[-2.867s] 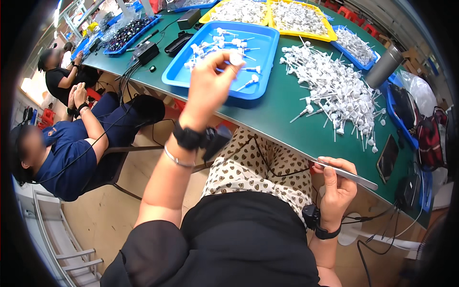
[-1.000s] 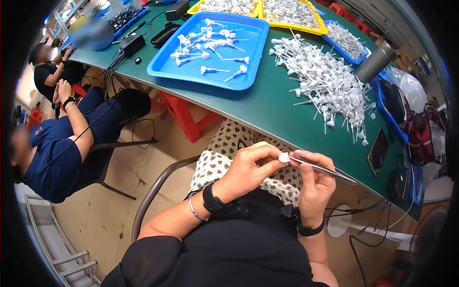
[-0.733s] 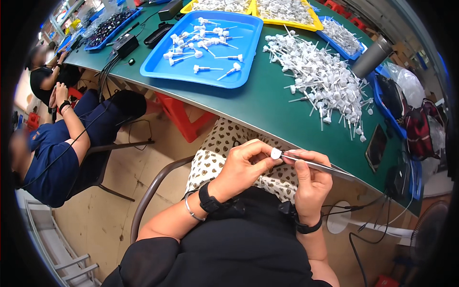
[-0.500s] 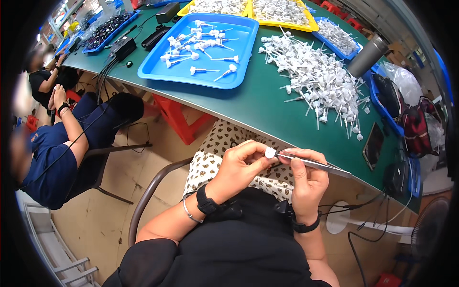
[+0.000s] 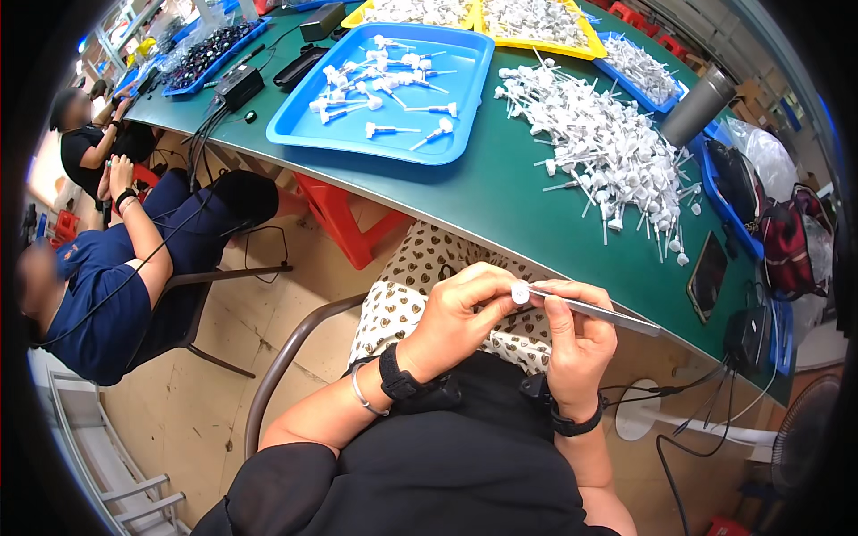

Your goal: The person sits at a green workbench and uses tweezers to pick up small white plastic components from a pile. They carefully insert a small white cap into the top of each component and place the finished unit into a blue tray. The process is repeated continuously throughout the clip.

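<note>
Over my lap, my left hand (image 5: 454, 313) pinches a small white plastic part with a round head (image 5: 520, 291) between thumb and fingertips. My right hand (image 5: 576, 335) is closed around slim metal tweezers (image 5: 618, 315). Their narrow end lies at the white part, partly covered by my fingers; the broad end sticks out to the right. On the table, a blue tray (image 5: 380, 147) holds several similar white parts with thin stems, spread apart. Right of it lies a large loose pile of the same white parts (image 5: 608, 147).
Yellow trays (image 5: 590, 45) and another blue tray (image 5: 666, 101) of white parts stand along the back. A grey bottle (image 5: 699, 107) and a phone (image 5: 707, 277) are on the right. Beyond the left side of my chair, a person in dark blue (image 5: 98, 295) sits.
The white part in my left fingers has turned, so its round face now shows. Both hands stay close together, and the whole view has shifted slightly.
</note>
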The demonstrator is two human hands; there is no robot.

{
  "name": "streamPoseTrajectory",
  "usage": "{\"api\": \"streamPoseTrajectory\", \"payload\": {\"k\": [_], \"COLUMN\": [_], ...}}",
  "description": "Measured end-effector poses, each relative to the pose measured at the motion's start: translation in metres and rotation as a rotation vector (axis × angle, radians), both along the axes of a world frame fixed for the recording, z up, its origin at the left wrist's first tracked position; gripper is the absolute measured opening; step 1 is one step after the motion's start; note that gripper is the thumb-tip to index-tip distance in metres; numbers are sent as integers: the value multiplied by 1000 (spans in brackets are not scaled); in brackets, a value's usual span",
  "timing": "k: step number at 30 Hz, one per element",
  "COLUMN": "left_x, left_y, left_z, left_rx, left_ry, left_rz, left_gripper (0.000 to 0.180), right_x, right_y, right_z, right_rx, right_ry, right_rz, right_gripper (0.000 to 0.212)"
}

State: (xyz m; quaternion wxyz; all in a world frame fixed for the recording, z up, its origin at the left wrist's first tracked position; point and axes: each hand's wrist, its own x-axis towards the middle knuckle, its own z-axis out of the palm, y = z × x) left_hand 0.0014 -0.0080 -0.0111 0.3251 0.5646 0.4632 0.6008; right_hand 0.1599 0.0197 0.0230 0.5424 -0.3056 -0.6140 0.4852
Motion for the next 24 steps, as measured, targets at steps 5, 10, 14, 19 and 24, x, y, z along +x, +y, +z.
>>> {"api": "streamPoseTrajectory", "payload": {"k": [5, 10, 14, 19, 24], "left_x": [0, -2, -2, -1, -1], "left_y": [1, 0, 0, 0, 1], "left_z": [0, 2, 1, 4, 3], "left_rx": [33, 48, 57, 65, 54], "left_ry": [76, 130, 151, 166, 183], "left_rz": [27, 40, 44, 51, 53], "left_gripper": [17, 17, 17, 17, 16], "right_x": [5, 5, 6, 6, 5], "right_y": [1, 2, 2, 2, 3], "right_z": [-1, -2, 1, 2, 2], "right_rx": [52, 90, 102, 100, 98], "right_ry": [-133, -188, -207, -210, -183], "right_rz": [6, 6, 9, 8, 7], "right_gripper": [11, 10, 10, 10, 10]}}
